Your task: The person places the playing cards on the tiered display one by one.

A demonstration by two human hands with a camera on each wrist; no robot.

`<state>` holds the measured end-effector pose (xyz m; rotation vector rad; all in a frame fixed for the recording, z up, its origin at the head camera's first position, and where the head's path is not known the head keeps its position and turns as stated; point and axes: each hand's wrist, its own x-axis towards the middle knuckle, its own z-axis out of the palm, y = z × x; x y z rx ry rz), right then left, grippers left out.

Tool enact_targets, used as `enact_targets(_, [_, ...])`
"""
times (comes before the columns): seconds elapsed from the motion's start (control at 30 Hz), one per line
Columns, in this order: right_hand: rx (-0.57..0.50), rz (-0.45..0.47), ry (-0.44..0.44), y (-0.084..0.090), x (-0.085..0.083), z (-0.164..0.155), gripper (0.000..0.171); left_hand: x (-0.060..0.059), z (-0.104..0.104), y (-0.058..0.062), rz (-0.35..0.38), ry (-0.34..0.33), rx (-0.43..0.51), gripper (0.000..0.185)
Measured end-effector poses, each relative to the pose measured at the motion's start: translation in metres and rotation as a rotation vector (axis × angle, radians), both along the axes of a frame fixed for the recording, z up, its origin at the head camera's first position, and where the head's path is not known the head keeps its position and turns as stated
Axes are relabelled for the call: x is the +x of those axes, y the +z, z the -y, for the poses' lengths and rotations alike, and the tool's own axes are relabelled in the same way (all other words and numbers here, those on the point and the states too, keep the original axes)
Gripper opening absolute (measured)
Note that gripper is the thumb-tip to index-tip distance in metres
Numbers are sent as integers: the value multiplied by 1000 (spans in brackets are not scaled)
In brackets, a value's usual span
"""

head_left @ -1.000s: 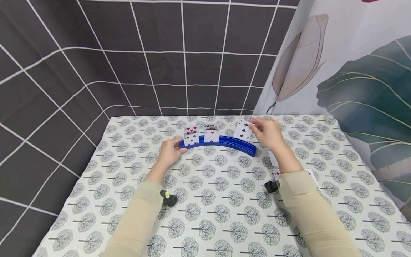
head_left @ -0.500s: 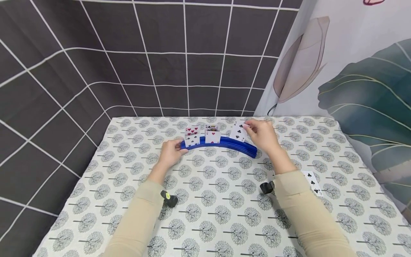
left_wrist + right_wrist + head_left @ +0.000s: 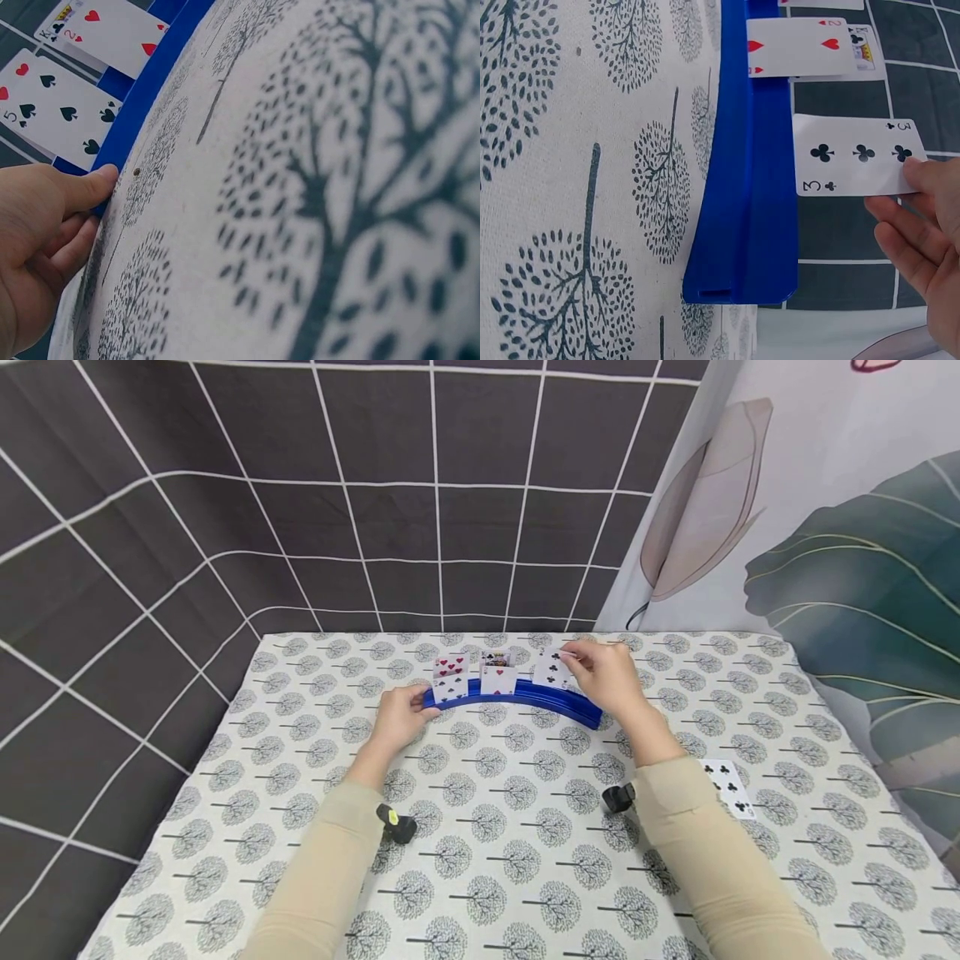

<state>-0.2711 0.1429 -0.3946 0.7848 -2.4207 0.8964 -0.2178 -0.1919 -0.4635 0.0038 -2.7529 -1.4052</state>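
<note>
A curved blue card holder (image 3: 551,697) lies on the table. My left hand (image 3: 397,717) grips its left end, thumb (image 3: 103,177) on the near edge. In my right hand (image 3: 611,677), thumb and fingers pinch a three of clubs (image 3: 859,156) by its upper corner. That card's lower edge is right at the far side of the holder, right of the middle. Standing in the holder at left are a five of spades (image 3: 69,112) and a hearts card (image 3: 452,662) behind it. Beside them stands a two of hearts (image 3: 801,46), with a king of clubs (image 3: 868,54) behind.
A clubs card (image 3: 731,790) lies face up on the tree-print tablecloth (image 3: 517,860), next to my right sleeve (image 3: 712,843), which covers part of that area. Behind the table hangs a dark gridded cloth (image 3: 480,527), with a leaf-print curtain (image 3: 840,568) at right.
My right hand has moved left along the holder with the three of clubs, and the card has come lower toward it. My left hand keeps its grip on the holder's end.
</note>
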Motion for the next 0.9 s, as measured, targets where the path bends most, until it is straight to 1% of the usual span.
enact_targets(0.13, [-13,-22,2,-1,0,0,9,0,0,0,-1,-3,4,51])
enact_targets(0.23, [-14,-9,-10,-1,0,1,10,0,0,-1,0,-4,3,51])
enact_targets(0.33, [4,26,-23,-3,1,0,11,0,0,0,1,-5,5,50])
enact_targets(0.5, [49,123,-29,-7,1,-1,17,-1,-1,0,1,-4,6,49])
enact_targets(0.67, [93,169,15,-10,1,-2,26,-2,0,-1,4,7,-10,49])
enact_targets(0.77, [94,181,44,-12,1,-3,31,-1,0,-2,9,8,-8,49])
enact_targets(0.9, [101,233,53,-13,2,-7,40,-1,1,-2,19,6,-4,50])
